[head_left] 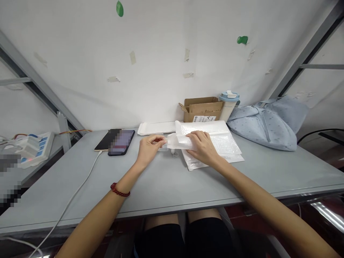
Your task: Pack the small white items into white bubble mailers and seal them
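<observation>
Step in hand, as I read it: two-handed handling of the pouch [178,141], worked at its left end. Pouch was raised over the tabletop [150,186] at the left edge of the mailers [223,139], its right part overlapping them in this view. Right hand [202,146] had its fingers wrapped on the pouch's right part, over the mailers; couldn't tell if they touched the mailers too. Left hand [149,148] was left of the mailers, thumb and fingers pinched on the pouch's left end; couldn't tell if something small was nipped along with it. A white piece [172,152] with a thin loop showed just below the pouch, left of the mailers, too small to identify. Next move, my judgement: called for a steady right grip without squeezing, a light left pinch, any pull in line with the pouch so it wouldn't tear. Box [206,108] and cup [227,109] stood behind the mailers, bag [263,125] to their right, phones [122,143] well left.
</observation>
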Tool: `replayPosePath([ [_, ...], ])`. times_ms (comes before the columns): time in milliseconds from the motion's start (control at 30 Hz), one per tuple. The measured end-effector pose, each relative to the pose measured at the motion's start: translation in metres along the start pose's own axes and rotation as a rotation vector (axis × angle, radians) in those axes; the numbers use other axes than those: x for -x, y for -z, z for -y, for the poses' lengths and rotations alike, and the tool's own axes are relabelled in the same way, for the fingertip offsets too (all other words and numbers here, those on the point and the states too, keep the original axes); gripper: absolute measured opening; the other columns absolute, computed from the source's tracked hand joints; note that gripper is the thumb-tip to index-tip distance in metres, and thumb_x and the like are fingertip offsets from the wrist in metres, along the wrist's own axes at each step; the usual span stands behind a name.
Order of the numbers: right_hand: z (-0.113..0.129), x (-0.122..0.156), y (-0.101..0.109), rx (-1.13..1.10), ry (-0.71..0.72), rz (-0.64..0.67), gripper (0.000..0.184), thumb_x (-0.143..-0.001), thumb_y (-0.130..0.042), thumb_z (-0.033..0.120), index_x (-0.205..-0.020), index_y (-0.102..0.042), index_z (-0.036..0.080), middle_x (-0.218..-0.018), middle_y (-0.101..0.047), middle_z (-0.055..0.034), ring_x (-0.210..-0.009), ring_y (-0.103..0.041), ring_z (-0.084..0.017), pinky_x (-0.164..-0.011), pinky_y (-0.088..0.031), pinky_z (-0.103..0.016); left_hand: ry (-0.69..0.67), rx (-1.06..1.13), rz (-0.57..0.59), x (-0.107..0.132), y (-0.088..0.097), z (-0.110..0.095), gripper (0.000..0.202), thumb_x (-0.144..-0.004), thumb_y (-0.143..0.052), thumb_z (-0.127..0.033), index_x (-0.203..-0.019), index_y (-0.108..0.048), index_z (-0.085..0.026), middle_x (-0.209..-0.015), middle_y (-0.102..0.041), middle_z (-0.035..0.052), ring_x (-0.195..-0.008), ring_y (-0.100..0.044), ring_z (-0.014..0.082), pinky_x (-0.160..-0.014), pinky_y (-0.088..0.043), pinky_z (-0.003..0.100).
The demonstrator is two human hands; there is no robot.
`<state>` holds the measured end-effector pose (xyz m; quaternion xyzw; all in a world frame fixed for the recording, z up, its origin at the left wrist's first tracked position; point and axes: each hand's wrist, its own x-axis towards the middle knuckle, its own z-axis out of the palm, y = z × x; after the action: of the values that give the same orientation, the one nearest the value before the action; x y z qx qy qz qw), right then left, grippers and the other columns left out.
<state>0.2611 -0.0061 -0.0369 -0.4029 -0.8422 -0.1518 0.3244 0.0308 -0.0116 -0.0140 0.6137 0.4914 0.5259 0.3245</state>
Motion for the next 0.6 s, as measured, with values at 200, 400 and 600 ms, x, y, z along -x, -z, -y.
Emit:
replayPosePath([
  [200, 0.003, 0.001, -0.003, -0.004, 0.08, -0.049, 0.036, -0.077, -0.058, 0.021, -0.111, -0.049, 0.017, -0.104, -0.057, -0.0105, -0.096, -0.052, -0.024, -0.082, -0.034, -0.036, -0.127, -0.085, 0.09, 0.013, -0.015, 0.009, 0.011, -0.072, -0.068, -0.025, -0.08, -0.075, -0.023, -0.083, -0.071, 0.0011, -0.079, -0.063, 0.0167, -0.077, -0.049, 0.029],
  [400, 0.003, 0.002, -0.004, -0.012, 0.11, -0.044, 0.037, -0.076, -0.059, 0.022, -0.112, -0.049, 0.018, -0.104, -0.057, -0.0108, -0.095, -0.052, -0.024, -0.082, -0.036, -0.037, -0.186, -0.219, 0.095, 0.014, -0.016, 0.01, 0.013, -0.076, -0.066, -0.025, -0.084, -0.075, -0.026, -0.084, -0.071, 0.001, -0.08, -0.061, 0.0164, -0.072, -0.047, 0.028],
  [600, 0.006, 0.002, -0.004, -0.045, 0.176, -0.033, 0.039, -0.074, -0.061, 0.021, -0.111, -0.049, 0.017, -0.103, -0.058, -0.0107, -0.095, -0.052, -0.024, -0.082, -0.036, -0.037, -0.203, -0.293, -0.009, 0.013, -0.014, 0.008, 0.009, -0.074, -0.066, -0.022, -0.077, -0.074, -0.022, -0.079, -0.072, 0.0009, -0.073, -0.054, 0.016, -0.071, -0.045, 0.028],
])
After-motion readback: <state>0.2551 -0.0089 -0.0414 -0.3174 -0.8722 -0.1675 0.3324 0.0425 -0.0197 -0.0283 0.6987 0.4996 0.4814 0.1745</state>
